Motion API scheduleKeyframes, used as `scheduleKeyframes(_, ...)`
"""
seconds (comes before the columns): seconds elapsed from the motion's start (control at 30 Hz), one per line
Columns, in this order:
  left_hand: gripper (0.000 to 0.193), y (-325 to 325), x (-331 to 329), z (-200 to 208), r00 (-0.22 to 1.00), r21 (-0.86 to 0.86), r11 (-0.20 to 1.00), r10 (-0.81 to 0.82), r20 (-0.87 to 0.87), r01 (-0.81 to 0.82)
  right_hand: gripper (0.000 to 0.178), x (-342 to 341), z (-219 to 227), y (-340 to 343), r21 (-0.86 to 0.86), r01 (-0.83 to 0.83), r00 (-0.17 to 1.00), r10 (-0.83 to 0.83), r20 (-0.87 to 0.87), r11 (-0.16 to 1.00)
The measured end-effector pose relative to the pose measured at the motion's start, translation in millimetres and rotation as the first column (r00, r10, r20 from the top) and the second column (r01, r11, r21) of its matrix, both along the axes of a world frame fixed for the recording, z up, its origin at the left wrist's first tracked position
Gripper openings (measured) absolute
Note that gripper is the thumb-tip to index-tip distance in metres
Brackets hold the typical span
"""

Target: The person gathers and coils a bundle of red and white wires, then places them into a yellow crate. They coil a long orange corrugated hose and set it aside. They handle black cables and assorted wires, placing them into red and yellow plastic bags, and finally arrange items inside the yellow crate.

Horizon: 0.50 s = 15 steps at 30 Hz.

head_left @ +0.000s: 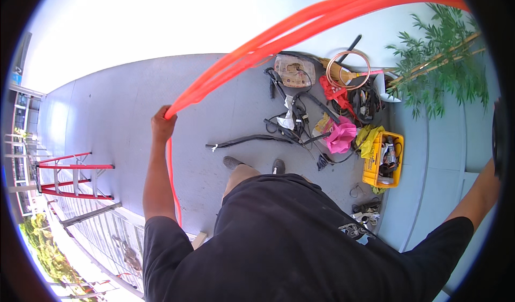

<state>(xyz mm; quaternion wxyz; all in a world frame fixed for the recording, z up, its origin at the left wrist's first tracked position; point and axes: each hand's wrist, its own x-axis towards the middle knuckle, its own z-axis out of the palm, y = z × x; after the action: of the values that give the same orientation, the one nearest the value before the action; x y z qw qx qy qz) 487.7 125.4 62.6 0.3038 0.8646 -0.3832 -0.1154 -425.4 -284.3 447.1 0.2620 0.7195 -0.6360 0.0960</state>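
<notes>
Your left hand (162,124) is out to the side, its fingers curled together around the orange bundle (332,22), which looks like several flat, flexible strands. From those fingers the bundle arcs up and away to the right, leaving view at the upper edge of your surroundings; a thinner orange tail (170,169) drops below them beside your forearm. Your right forearm (479,192) reaches out far to the right, but the hand itself does not show, so I can't tell whether its fingers are spread, pressed together or pinching anything.

The likeliest trouble is slip: the strands are gathered in one fist, and a sideways tug could let one slide out and leave the lengths uneven. They already part from each other midway along the arc, so a twist there may turn into a tangle. Right of your left fingers, where the arc leaves view, the bundle passes close by the leafy plant (445,60) and might snag in it. If it sags, it could catch on the copper coil (348,68) or the yellow bin (367,173), both lower and right of that fist. Your footing is a risk too: the black tubing (252,139), below and right of those fingers, lies just ahead of your shoes (232,162), where a step forward could trip you.
</notes>
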Motion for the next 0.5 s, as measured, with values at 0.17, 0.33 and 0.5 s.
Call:
scheduleKeyframes(0.17,0.016,-31,-84,-10,0.901,0.029,0.981,-0.165,-0.401,0.192,0.040,-39,-289,88,0.703,0.371,0.927,-0.287,-0.241,0.608)
scheduleKeyframes(0.33,0.020,-81,-189,4,0.789,0.046,0.865,-0.432,-0.436,0.500,0.041,199,-530,262,0.994,0.006,0.996,0.090,-0.016,0.107)
scheduleKeyframes(0.5,0.031,-59,-236,-8,0.531,0.155,0.631,-0.466,-0.707,0.760,0.040,371,-438,313,0.921,-0.389,0.860,0.366,0.355,0.020)
